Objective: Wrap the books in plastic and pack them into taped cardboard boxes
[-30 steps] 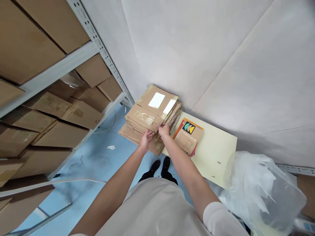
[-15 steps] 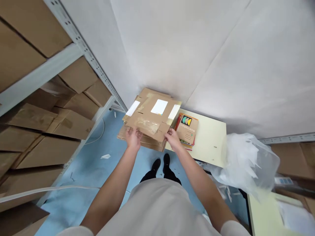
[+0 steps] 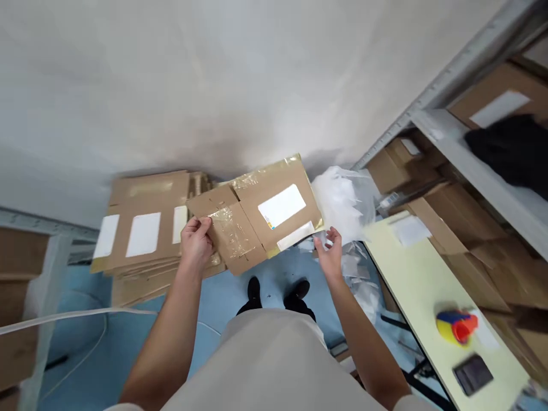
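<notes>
By the wall [image 3: 257, 85], left hand [image 3: 197, 242] grips cardboard [image 3: 248, 206].

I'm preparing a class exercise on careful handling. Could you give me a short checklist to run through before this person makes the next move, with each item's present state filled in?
1. Left hand gripping the flattened carton: ok, it pinches the left edge.
2. Right hand gripping too: not ok, its fingers are spread by the near right corner.
3. Carton surface free of tape: not ok, clear tape crosses its left panel.
4. Cardboard stack squared up: not ok, lower sheets jut out.
5. Carton apart from the plastic bag: cannot tell, they meet in the view.
</notes>
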`<state>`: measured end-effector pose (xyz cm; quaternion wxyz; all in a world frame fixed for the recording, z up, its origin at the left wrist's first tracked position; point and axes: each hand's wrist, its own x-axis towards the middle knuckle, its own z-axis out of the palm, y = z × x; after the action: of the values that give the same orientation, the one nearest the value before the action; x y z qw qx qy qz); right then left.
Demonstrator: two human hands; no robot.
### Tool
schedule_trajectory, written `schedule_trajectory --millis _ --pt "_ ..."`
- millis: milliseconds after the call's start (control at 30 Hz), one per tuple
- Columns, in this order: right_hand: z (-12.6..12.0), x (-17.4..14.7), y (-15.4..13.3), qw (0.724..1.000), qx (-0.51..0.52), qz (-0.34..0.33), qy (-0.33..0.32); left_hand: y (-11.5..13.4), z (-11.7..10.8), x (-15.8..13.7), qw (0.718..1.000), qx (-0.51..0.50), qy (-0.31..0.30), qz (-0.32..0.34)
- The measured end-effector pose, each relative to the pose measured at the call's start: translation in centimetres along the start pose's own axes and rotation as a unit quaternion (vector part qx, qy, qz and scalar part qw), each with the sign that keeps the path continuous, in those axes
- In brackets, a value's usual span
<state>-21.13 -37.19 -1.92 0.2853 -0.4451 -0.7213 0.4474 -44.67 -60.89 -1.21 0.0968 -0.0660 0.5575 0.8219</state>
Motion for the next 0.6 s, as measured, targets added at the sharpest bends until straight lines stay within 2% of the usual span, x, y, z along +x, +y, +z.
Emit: schedule_trajectory --millis 167,267,367,467,600 --pt "-11.4 2.9 4.0 0.995 -0.008 0.005 0.097 -3.6 11.5 -3.9 0.974 0.076 -0.201 -0.068" --pt "-18.1 3.4 7.2 0.987 0.028 0.049 0.152 -6.6 18.6 -8.0 0.94 0.13 -0.302 -0.094" --pt "-24.4 3.2 10.3 0.975 0.113 0.065 0.181 -9.6 24.9 -12.2 0.897 0.159 -0.4 -0.104" --pt "-29.8 2.3 12.5 0.961 0.193 0.054 0.189 -12.5 30.1 -16.2 0.868 0.176 -0.453 -0.1" --pt "-35.1 1.0 14.4 0.949 0.215 0.042 0.228 -15.8 35.8 -21.2 0.859 0.165 -0.478 -0.083"
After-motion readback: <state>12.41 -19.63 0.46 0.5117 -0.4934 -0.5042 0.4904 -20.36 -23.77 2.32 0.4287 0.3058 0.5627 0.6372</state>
